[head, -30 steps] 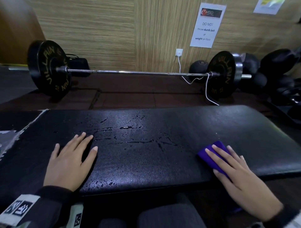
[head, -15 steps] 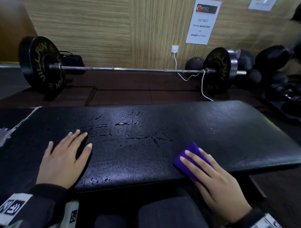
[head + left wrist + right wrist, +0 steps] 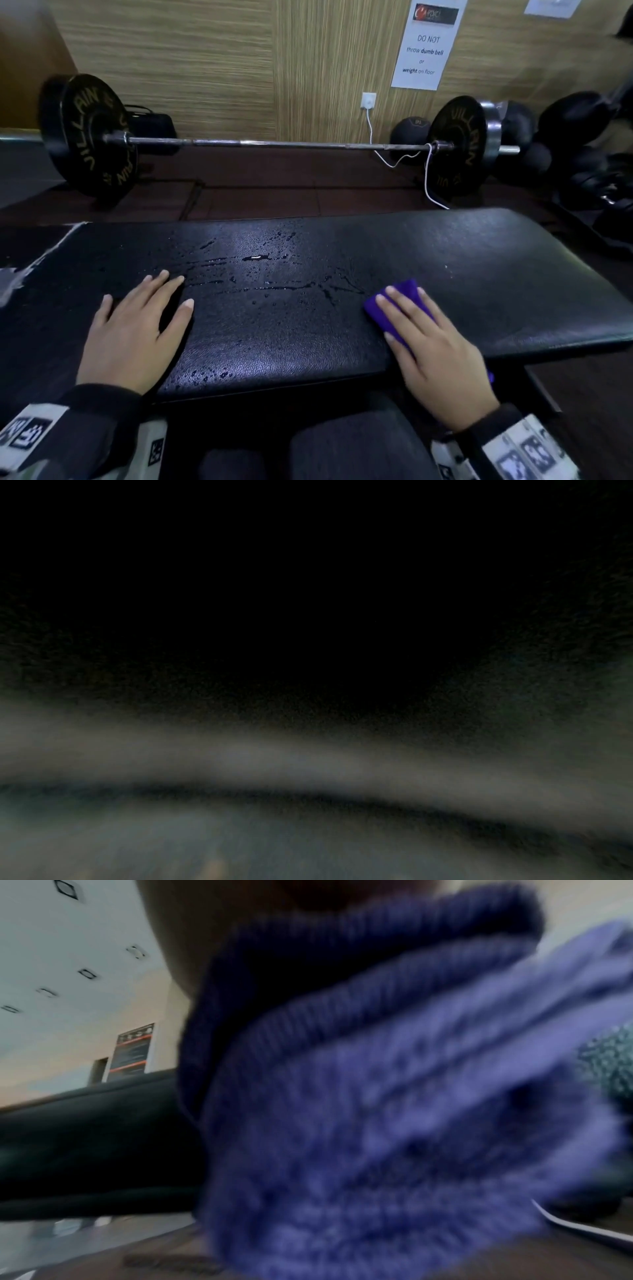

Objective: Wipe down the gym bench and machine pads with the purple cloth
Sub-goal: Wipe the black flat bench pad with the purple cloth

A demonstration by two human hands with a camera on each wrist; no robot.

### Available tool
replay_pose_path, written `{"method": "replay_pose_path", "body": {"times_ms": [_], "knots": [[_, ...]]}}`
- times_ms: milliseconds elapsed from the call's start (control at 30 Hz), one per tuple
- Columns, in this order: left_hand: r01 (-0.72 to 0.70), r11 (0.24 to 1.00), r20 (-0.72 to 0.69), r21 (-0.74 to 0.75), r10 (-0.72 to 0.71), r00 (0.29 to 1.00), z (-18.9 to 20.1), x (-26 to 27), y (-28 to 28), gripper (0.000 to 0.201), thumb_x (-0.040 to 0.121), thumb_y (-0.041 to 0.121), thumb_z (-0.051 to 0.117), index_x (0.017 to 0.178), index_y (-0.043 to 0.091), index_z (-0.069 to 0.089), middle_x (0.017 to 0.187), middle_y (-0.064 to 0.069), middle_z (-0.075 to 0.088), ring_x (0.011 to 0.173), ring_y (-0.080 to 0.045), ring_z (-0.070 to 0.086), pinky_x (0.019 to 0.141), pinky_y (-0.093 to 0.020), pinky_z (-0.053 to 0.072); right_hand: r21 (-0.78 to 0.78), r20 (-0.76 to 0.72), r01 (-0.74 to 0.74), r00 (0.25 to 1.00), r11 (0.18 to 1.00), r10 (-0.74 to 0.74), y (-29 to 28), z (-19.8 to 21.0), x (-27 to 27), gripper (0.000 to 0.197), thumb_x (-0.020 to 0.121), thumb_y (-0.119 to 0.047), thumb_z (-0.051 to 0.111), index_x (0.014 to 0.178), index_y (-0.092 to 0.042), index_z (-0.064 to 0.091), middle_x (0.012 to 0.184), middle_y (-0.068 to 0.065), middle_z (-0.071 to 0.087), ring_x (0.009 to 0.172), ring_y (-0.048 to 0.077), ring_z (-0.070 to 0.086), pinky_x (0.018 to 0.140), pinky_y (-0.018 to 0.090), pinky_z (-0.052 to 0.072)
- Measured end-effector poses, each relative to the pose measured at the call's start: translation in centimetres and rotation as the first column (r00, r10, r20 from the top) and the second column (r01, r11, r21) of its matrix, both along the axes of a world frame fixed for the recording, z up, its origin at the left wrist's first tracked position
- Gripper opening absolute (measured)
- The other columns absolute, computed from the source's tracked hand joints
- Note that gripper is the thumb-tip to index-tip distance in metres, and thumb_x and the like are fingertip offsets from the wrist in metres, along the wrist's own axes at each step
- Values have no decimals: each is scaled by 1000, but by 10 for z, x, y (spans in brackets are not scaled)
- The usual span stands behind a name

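Lying beyond the bench [image 3: 479, 260]: barbell [image 3: 274, 143]; white cable [image 3: 426, 178] draped over it.

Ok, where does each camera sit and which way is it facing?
Head: looks forward and down at the bench pad, barbell, left hand and right hand.
Left wrist: dark, blurred; nothing identifiable.
Right wrist: beneath the wrist, looks along the hand; purple cloth fills it.
Shared: head and right wrist both show the cloth and bench.

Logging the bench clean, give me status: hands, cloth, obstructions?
Left hand flat on bench pad. Right hand flat, pressing purple cloth on pad. Wet droplets between hands unwiped. Nothing in the way.
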State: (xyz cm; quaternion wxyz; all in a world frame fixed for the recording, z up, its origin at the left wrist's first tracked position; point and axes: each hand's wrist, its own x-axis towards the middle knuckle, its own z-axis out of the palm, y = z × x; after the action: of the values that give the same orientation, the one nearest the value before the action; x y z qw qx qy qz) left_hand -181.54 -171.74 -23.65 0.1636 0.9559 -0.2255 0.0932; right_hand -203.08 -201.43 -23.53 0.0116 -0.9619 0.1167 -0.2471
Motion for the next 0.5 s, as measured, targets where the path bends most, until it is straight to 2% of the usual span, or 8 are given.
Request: {"method": "replay_pose_path", "body": {"times_ms": [100,200,267,367,433,500], "knots": [[0,1000,0,-4,0,1000,-1,0,1,72,85,66,16,141,32,46,152,12,36,143,-3,23,119,-43,10,-31,-39,-185,982,982,184,8,-8,-18,45,96,-31,34,138,-24,46,147,-10,39,138,24,33,104,28,36],[6,1000,9,-19,-5,1000,-1,0,2,71,85,65,18,140,31,48,151,11,38,142,-4,25,118,-44,11,-87,-62,-261,965,961,256,-8,-8,-41,46,98,-29,25,138,-19,47,148,-4,38,137,28,34,107,34,33],[7,1000,9,-24,-7,1000,0,-1,1,71,85,65,19,139,30,48,151,11,39,142,-4,26,118,-43,11,-82,-58,-226,973,971,222,-25,-7,-48,46,98,-28,25,137,-17,47,146,-2,40,137,27,35,108,36,31],[2,1000,17,-19,-2,1000,-1,-1,0,71,85,65,19,139,30,49,150,10,39,142,-5,26,118,-44,12,9,-11,-56,998,998,56,-40,-1,-38,45,95,-33,33,135,-21,50,141,-7,47,135,22,39,105,31,34],[1,1000,16,-13,-1,1000,-1,-1,0,71,85,65,18,139,30,49,151,10,39,142,-5,26,118,-44,12,52,-13,48,999,998,-47,-40,4,-22,47,92,-36,35,133,-24,53,137,-9,51,133,21,42,98,28,40],[0,1000,15,-11,0,1000,-1,0,0,72,85,65,18,139,30,49,151,10,39,142,-6,26,118,-44,12,54,-28,93,995,994,-91,-31,8,-4,47,89,-38,35,131,-27,55,135,-10,53,130,23,45,89,31,51]]}}
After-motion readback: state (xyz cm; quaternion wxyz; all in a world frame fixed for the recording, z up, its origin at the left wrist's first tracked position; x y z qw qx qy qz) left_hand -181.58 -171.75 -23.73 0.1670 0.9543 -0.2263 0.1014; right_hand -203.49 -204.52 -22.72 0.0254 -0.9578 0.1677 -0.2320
